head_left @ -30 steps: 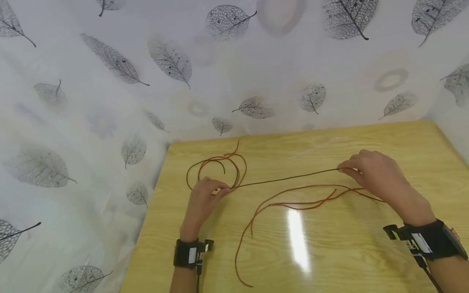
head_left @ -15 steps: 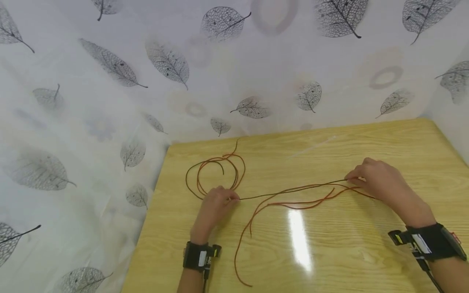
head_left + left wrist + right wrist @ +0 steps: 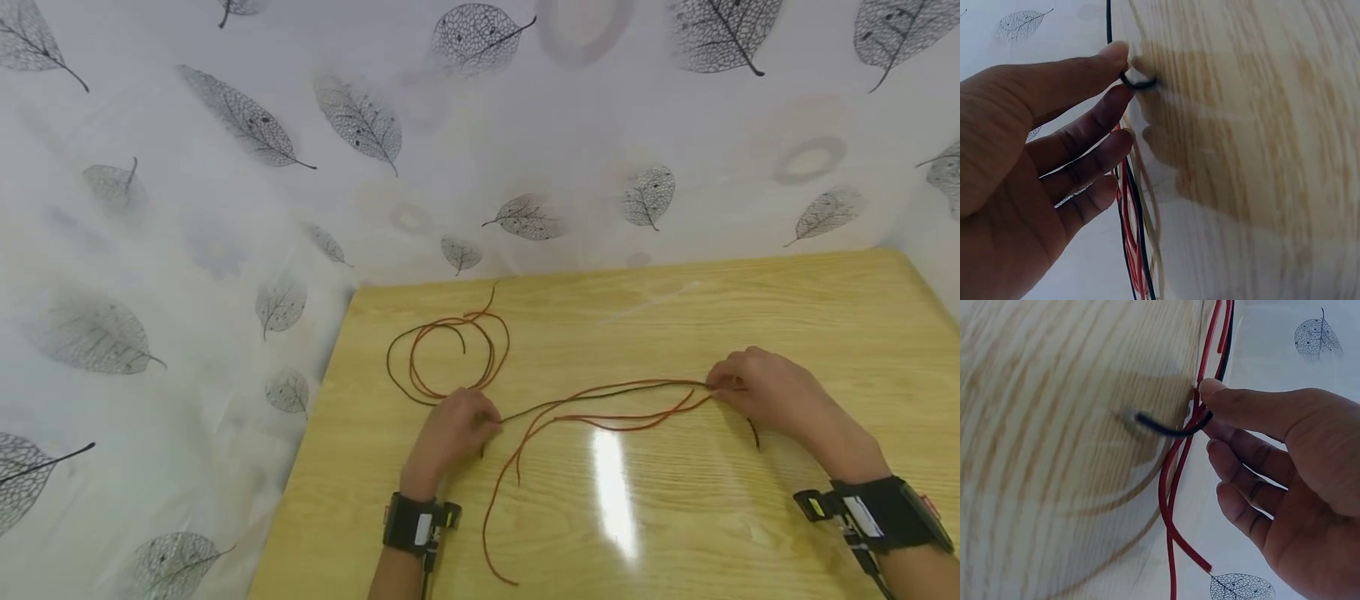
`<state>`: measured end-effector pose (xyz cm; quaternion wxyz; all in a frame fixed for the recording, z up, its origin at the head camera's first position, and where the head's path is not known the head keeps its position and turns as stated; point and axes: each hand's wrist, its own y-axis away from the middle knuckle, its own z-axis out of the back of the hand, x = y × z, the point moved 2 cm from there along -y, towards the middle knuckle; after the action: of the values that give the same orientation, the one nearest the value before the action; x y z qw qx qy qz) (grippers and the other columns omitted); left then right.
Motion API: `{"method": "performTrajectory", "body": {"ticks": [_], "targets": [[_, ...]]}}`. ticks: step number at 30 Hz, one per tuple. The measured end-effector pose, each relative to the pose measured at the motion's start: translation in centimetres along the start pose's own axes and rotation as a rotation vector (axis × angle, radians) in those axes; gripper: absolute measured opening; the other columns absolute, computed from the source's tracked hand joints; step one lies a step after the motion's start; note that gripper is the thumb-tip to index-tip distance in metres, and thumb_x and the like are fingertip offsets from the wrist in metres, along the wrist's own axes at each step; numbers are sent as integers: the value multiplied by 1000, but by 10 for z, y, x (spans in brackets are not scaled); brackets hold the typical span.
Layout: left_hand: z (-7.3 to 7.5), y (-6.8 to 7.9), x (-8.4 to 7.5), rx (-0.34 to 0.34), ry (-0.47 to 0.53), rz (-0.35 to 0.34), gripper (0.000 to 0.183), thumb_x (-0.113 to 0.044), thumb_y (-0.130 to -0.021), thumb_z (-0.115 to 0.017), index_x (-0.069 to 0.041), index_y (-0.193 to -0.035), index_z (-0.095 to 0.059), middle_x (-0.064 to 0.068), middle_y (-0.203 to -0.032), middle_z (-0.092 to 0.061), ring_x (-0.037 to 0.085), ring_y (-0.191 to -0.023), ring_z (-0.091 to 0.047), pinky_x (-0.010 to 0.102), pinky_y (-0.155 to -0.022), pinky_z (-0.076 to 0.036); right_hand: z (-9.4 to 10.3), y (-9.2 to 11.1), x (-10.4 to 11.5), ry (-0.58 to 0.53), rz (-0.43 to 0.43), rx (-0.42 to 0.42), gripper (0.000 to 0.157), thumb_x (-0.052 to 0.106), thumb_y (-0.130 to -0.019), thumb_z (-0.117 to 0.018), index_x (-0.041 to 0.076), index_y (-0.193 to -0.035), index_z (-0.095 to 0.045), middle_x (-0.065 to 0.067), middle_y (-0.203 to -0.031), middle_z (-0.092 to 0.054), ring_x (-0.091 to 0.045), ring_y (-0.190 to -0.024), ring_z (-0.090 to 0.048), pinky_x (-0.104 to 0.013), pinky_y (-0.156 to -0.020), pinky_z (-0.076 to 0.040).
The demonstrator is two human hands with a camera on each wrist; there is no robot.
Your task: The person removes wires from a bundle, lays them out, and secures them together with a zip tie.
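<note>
A thin black cord (image 3: pixel 600 397) stretches between both hands, low over the wooden tabletop. My left hand (image 3: pixel 452 435) pinches it near its left end; in the left wrist view a short black cord end (image 3: pixel 1140 84) sticks out past the thumb and finger. At the other side my right hand (image 3: pixel 783 400) pinches the cord between thumb and fingertip, and a bent black tail (image 3: pixel 1169 431) hangs out in the right wrist view. Several red cords (image 3: pixel 615 429) lie loosely along the black one, crossing under it; their right ends are partly hidden behind the right hand.
Beyond the left hand lies a loose coil of red and black cords (image 3: pixel 412 360). The wooden table (image 3: pixel 712 517) meets a leaf-patterned white covering (image 3: pixel 570 150) at the back and left. Each wrist wears a black strap with a camera (image 3: pixel 870 508).
Both hands have moved down toward the table's front, the left also rightward, bringing the taut black cord from above the red cords to alongside them.
</note>
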<state>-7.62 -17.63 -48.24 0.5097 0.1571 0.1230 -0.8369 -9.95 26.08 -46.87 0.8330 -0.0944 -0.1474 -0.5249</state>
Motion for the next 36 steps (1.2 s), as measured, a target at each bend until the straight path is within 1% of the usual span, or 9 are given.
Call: {"method": "performTrajectory", "body": {"ticks": [7,9,11,14,17,22,26,30,36], "targets": [[-1,-2,-4,11,19,-14,14,-33,-79,-80,-22,-85,-76,-13,-84,-63,6,-80,-57,31,-77,-53,2,-4,9,-17,42,-30,17,16,-83,-77,9,-97,-75,-3,-85,-68,-25,-78,-63,-43,-64,-54],[0,-2,-4,17,21,-12,13,-33,-80,-79,-22,-86,-75,-13,-85,-64,7,-82,-58,33,-82,-52,3,-6,14,-6,50,-53,18,17,-82,-77,9,-99,-75,-3,-85,-67,-24,-78,-63,-42,-63,-54],[1,-2,-3,15,19,0,10,-31,-83,-77,-22,-88,-75,-13,-87,-64,8,-84,-59,33,-83,-53,6,-8,19,5,63,-81,20,17,-83,-77,8,-100,-75,-4,-86,-67,-23,-78,-63,-41,-62,-54],[5,-3,0,-9,4,20,6,-26,-88,-72,-20,-89,-74,-11,-88,-64,10,-86,-58,34,-83,-53,8,-15,28,17,97,-115,18,18,-82,-77,9,-97,-75,-3,-86,-67,-22,-78,-63,-40,-63,-54],[9,-5,5,-60,-20,45,6,-22,-91,-68,-18,-89,-73,-9,-87,-64,11,-84,-57,32,-74,-53,11,-24,40,16,136,-126,14,16,-81,-78,11,-93,-76,-2,-87,-68,-22,-79,-64,-40,-64,-54],[14,-9,14,-150,-70,105,5,-20,-91,-69,-19,-90,-74,-8,-88,-64,10,-82,-57,31,-67,-52,14,-43,63,-6,178,-96,9,14,-82,-78,13,-90,-75,-2,-89,-69,-22,-82,-63,-40,-68,-53],[18,-10,20,-191,-97,135,4,-18,-89,-72,-16,-91,-75,-6,-90,-64,12,-81,-57,31,-63,-52,10,-61,87,-23,255,-104,8,12,-81,-78,13,-88,-76,-2,-88,-70,-22,-81,-63,-39,-67,-53],[18,-12,25,-202,-95,142,7,-18,-87,-74,-14,-92,-74,-3,-88,-65,13,-79,-58,32,-61,-52,0,-77,114,-11,357,-114,7,11,-80,-79,13,-86,-76,0,-83,-68,-19,-75,-61,-36,-65,-52],[15,-13,27,-181,-64,195,12,-17,-85,-77,-13,-95,-72,-3,-85,-65,13,-74,-58,31,-60,-51,-23,-95,154,-13,487,-122,7,11,-78,-79,15,-83,-75,1,-78,-66,-17,-71,-59,-35,-65,-52]]}}
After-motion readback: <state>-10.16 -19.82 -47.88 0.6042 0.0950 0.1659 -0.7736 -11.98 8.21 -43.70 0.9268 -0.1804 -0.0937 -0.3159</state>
